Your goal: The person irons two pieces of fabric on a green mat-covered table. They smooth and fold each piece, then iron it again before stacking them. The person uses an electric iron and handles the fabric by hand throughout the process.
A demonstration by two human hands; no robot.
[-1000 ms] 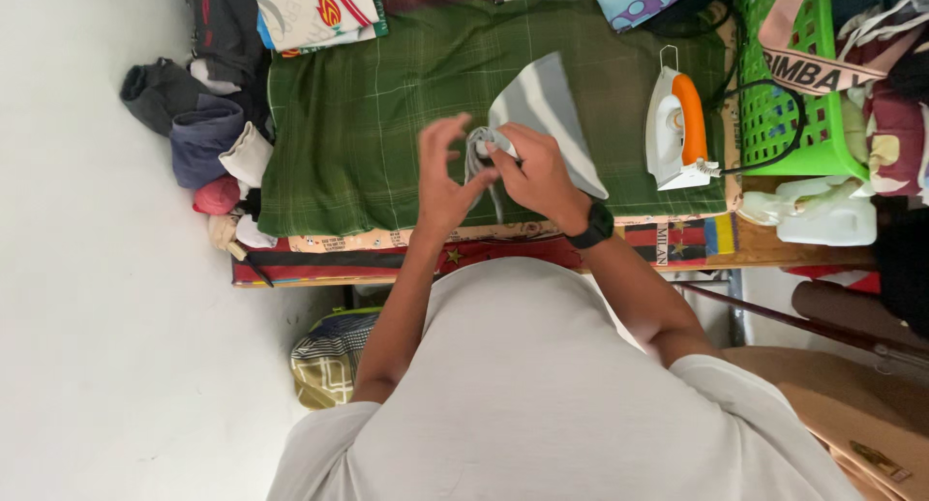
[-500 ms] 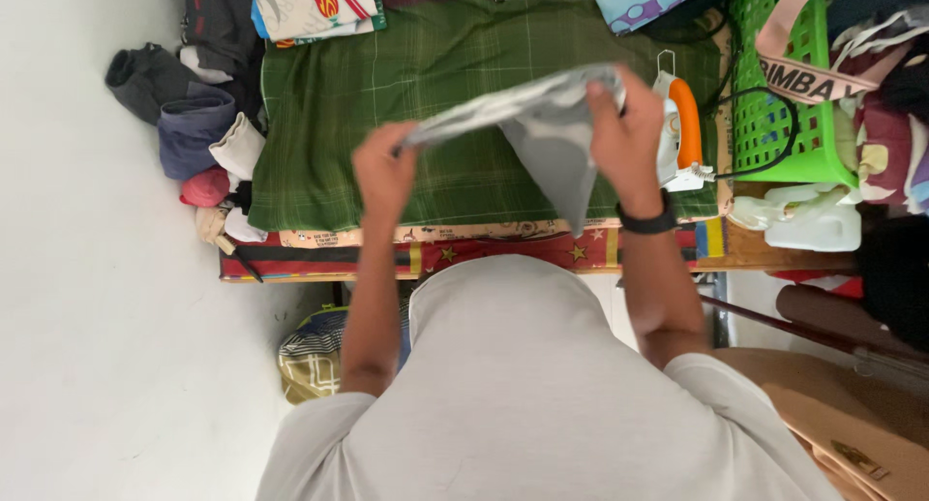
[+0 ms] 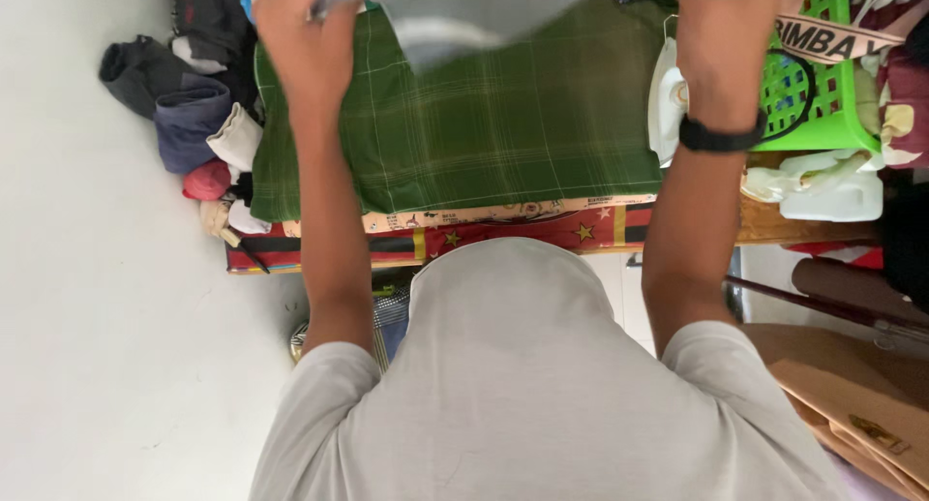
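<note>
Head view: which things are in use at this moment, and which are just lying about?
In use:
left hand
right hand
grey cloth, stretched between both hands
green plaid cloth beneath it

Lying about:
iron
green basket
clothes pile
white jug

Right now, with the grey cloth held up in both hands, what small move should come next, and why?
Probably lower the grey cloth flat onto the green checked cloth. The left hand and the right hand hold it stretched wide above the surface, and the part of the green cloth below it is bare. The iron stands at the right edge, mostly hidden behind the right forearm.
</note>
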